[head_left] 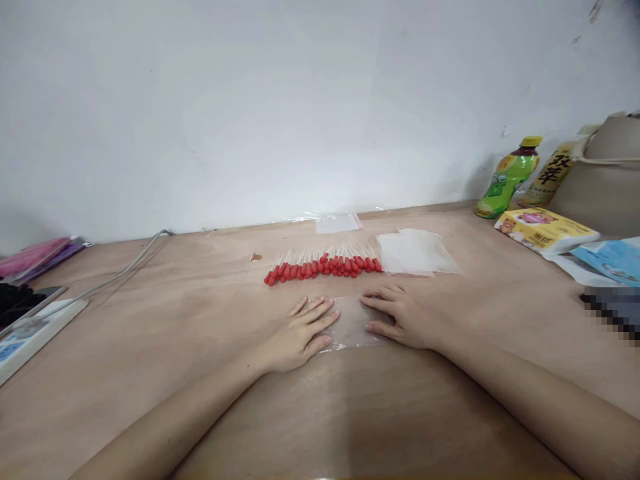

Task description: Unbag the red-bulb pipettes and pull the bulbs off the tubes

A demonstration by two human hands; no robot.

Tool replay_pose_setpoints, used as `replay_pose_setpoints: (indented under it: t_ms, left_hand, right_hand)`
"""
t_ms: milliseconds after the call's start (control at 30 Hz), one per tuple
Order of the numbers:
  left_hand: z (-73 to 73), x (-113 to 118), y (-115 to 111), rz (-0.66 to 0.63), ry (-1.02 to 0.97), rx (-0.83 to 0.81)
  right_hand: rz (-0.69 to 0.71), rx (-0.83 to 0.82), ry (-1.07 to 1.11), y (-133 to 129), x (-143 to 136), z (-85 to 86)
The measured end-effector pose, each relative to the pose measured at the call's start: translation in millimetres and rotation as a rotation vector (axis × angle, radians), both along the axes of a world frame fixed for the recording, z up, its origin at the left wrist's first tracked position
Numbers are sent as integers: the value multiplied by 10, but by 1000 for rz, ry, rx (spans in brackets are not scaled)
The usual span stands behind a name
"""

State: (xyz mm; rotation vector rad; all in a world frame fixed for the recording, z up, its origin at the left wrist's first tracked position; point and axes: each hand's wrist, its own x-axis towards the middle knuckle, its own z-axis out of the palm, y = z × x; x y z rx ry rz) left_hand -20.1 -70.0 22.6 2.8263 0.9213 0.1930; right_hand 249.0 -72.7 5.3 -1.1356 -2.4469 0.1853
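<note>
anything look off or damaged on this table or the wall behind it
A small brown patch stands out on the table, left of the red-tipped sticks; whether it is a loose scrap or surface damage is unclear. The wall has dark marks at upper right, like chipped paint. No spill shows.

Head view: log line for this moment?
left hand: flat on clear bag | right hand: on bag's other side | red-tipped sticks: in a row beyond

The yellow-labelled bottle point(550, 175) reads "双萃"; lettering on the green bottle point(507, 180) is unclear
</note>
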Motion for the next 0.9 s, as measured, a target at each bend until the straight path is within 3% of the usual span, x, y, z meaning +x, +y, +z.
replay_pose_setpoints:
  t_ms: [167,367,467,567,700,733,800,900]
  left_hand:
    - [5,-68,31,-15,24,-35]
    - [8,-43,15,-61,-100,-52]
    - [-16,-44,7,-3,-210,-33]
    - [-44,-50,13,66,-309,24]
    - [-74,-64,47,205,-513,156]
    - [-79,-68,57,239,-561,186]
    - [-84,-76,76,282,-615,226]
    - [-87,-77,89,295,-588,222]
  right_hand:
    - [-12,-5,99,16,3,-20]
    - [-233,-180,260,129,-25,-86]
    - [-274,-288,246,147,-39,-102]
    - [-213,-269,252,96,-45,-52]
    - [-150,-222,492,80,61,129]
    - [-196,-191,580,114,126,185]
    - [-433,-82,752,241,308,283]
    - [-770,-87,897,520,667,335]
